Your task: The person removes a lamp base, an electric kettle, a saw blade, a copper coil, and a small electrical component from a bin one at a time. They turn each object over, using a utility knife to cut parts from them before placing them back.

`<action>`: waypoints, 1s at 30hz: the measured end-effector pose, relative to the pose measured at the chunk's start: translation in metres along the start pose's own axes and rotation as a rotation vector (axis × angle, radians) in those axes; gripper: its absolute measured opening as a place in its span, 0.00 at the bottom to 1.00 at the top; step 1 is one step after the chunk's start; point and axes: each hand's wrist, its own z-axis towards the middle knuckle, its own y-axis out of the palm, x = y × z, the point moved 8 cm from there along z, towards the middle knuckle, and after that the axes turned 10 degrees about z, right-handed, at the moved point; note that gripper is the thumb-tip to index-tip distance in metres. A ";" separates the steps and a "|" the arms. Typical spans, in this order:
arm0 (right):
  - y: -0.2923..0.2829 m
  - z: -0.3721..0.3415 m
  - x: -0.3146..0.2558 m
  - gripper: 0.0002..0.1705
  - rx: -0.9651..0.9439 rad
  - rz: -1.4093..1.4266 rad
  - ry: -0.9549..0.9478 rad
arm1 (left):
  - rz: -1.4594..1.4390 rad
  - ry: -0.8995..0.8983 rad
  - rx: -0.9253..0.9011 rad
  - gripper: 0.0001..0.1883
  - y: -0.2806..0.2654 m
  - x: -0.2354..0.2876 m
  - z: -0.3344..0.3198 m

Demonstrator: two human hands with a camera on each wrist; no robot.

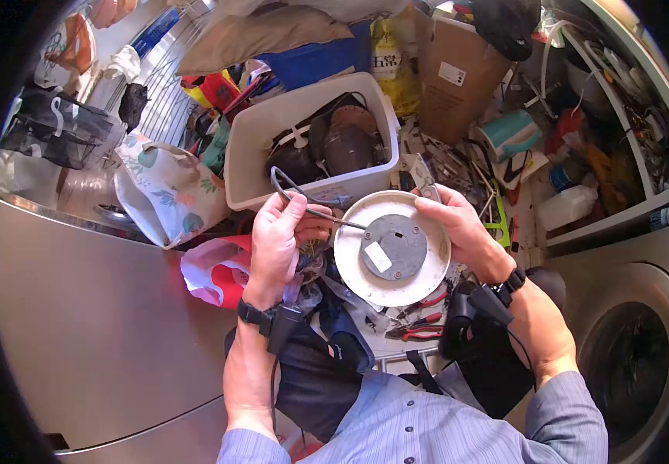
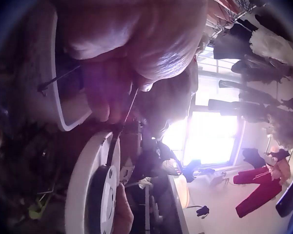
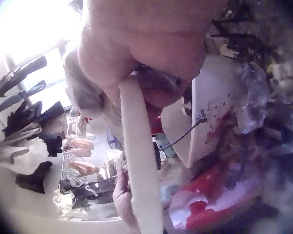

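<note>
A round white disc [image 1: 350,274], like the underside of an appliance base, is held up before the chest. Screwed to its middle is a dark grey round plate [image 1: 415,251] with a white label [image 1: 377,256]. My right hand [image 1: 464,232] pinches the disc's rim at the upper right, thumb on the near face. A dark cord [image 1: 315,210] runs from the plate to my left hand [image 1: 275,243], whose thumb and fingers grip it; the cord loops above that hand. In the right wrist view the disc [image 3: 140,161] appears edge-on below the right fingers.
Beyond the hands stands a white plastic bin [image 1: 245,166] holding dark items. Red-handled pliers [image 1: 419,331] and other tools lie on the floor below the disc. A red and white bag [image 1: 222,271] is at left, a washing machine [image 1: 620,294] at right, a cardboard box [image 1: 458,85] behind.
</note>
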 end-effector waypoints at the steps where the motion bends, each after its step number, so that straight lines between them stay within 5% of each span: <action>1: 0.001 -0.001 0.000 0.13 -0.004 -0.024 -0.009 | 0.008 0.014 0.000 0.10 0.001 0.001 -0.002; 7: 0.007 0.002 -0.009 0.14 0.003 -0.035 -0.086 | 0.006 0.135 0.065 0.07 0.002 0.010 -0.009; 20: 0.006 -0.002 -0.019 0.15 0.083 -0.196 -0.115 | -0.048 0.055 0.021 0.06 0.002 -0.001 -0.014; 30: 0.003 -0.007 -0.027 0.16 0.145 -0.182 -0.147 | -0.172 -0.337 0.012 0.13 0.001 -0.075 -0.005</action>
